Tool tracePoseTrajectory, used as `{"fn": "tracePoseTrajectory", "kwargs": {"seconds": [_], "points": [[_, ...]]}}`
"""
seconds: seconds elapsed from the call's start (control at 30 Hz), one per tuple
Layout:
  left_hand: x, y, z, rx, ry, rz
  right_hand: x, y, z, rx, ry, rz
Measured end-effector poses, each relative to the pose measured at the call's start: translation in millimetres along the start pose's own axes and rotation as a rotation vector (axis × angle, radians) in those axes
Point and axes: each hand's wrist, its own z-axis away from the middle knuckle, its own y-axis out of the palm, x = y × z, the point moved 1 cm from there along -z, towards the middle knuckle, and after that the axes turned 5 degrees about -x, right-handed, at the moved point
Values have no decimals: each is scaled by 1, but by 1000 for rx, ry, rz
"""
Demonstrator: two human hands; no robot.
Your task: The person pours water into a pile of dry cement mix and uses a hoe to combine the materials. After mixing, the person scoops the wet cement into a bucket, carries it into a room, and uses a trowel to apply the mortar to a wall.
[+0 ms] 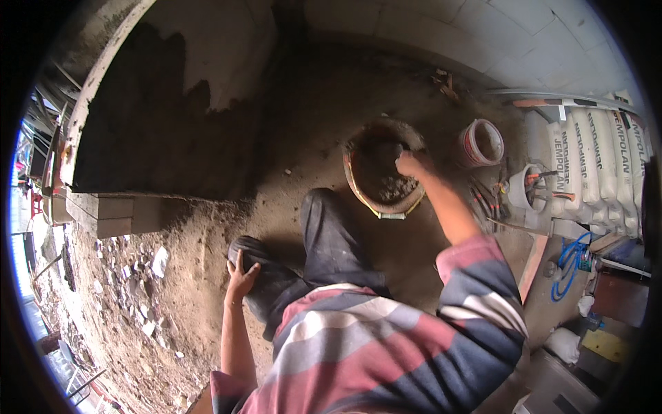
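My right hand (410,164) reaches over a round bucket (350,181) on the ground ahead of me, its fingers closed. Whatever they grip is hidden by the hand and the dim light. Dark, wet-looking mortar (376,171) lies inside the bucket, with lumpy bits near the front. The bucket's wire handle, with its pale grip (393,216), hangs over the near rim. My left hand (241,279) rests on my bent left knee (249,250), fingers spread and holding nothing.
Right of the bucket stand a white pail (470,148) and a smaller bucket (517,190) of hand tools. Stacked white sacks (586,155) and a coiled blue hose (569,265) lie further right. At left is a wall with a dark coating (145,124); rubble (141,290) covers the ground below.
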Motion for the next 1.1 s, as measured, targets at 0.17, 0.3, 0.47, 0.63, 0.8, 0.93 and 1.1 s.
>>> {"fn": "tracePoseTrajectory", "kwargs": {"seconds": [0.17, 0.3, 0.47, 0.63, 0.8, 0.93, 1.1], "points": [[30, 8, 2, -63, 42, 15, -7, -20, 26, -380, -44, 89], [28, -1, -1, -46, 4, -11, -7, -30, 15, -222, -241, 418], [20, -2, -23, 43, 30, -16, 16, 32, -1, -47, -141, -26], [13, -7, -9, 5, 20, -15, -11, 20, 17, 337, 25, -725], [22, -9, -12, 41, -37, -28, -26, -1, 91, 227, 32, -1153], [16, 1, -14, 69, -25, -63, -51, 50, 81, 52, 24, -1098], [8, -11, -6, 88, -16, -9, -30, 58, 71, 12, 106, -1195]]}}
